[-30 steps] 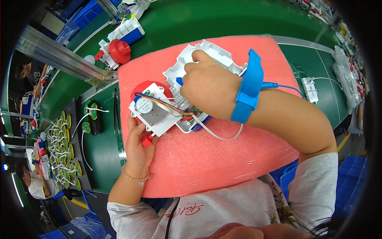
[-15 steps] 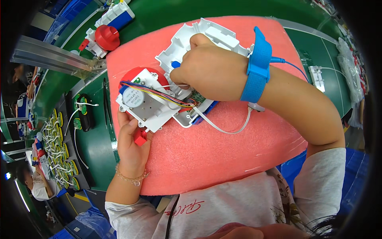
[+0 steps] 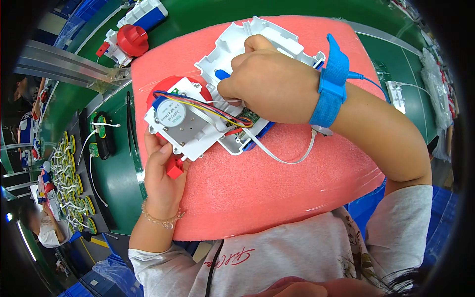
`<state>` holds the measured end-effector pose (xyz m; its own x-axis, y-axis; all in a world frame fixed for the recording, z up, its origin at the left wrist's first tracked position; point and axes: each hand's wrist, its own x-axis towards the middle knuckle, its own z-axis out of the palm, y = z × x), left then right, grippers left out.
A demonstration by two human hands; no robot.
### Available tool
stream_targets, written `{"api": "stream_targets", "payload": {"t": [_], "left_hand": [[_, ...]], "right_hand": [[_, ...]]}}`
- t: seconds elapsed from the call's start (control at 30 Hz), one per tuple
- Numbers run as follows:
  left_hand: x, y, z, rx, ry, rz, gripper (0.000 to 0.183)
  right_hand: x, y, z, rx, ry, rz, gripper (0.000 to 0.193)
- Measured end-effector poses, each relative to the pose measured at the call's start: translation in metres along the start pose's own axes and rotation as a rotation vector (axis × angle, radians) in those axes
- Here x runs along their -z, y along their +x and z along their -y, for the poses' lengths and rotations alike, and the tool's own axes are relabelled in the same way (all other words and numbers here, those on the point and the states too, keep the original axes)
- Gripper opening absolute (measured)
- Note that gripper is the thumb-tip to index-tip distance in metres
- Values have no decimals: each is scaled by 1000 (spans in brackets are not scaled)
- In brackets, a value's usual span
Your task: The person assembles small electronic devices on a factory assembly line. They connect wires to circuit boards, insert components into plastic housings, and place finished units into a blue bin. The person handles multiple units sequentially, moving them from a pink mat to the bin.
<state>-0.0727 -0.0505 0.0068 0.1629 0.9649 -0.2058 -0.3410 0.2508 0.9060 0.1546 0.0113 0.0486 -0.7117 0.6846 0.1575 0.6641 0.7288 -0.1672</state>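
My left hand [image 3: 166,168] is closed round the lower left edge of a white motor assembly [image 3: 192,139] with a round silver motor [image 3: 170,113] and a red disc [image 3: 170,84] behind it. A red block [image 3: 174,168] sticks out beside my thumb. My right hand [image 3: 269,81] is bent over an open white housing [image 3: 235,44], its fingers pinched where a thin white wire ends. The fingertips are partly hidden. Below them lies a green circuit board [image 3: 249,115] with a bundle of coloured wires [image 3: 213,110]. A small blue piece [image 3: 221,74] shows beside my right hand.
Everything rests on a pink foam pad [image 3: 257,198] over a green table. A blue wrist strap [image 3: 330,96] with a cord is on my right wrist. Several small boards with cables [image 3: 74,183] stand at left; another red-and-white unit [image 3: 131,42] is at far left. A metal profile [image 3: 69,64] juts in.
The motor assembly and the white housing have shifted slightly away from me. My right hand has moved a little to the right, with its fingers still pinched. My left hand keeps its hold.
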Motion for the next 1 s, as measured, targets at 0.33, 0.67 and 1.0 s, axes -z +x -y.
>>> {"api": "stream_targets", "payload": {"t": [0.33, 0.67, 1.0], "left_hand": [[-4, 0, 1, -9, 15, -25, 52], [-1, 3, 0, 21, 44, 14, 54], [-4, 0, -3, 35, -52, 37, 54]], "right_hand": [[-6, -2, 5, 14, -67, -2, 8], [-8, -6, 6, 126, -281, -79, 7], [-7, 8, 7, 235, -373, -29, 10]]}}
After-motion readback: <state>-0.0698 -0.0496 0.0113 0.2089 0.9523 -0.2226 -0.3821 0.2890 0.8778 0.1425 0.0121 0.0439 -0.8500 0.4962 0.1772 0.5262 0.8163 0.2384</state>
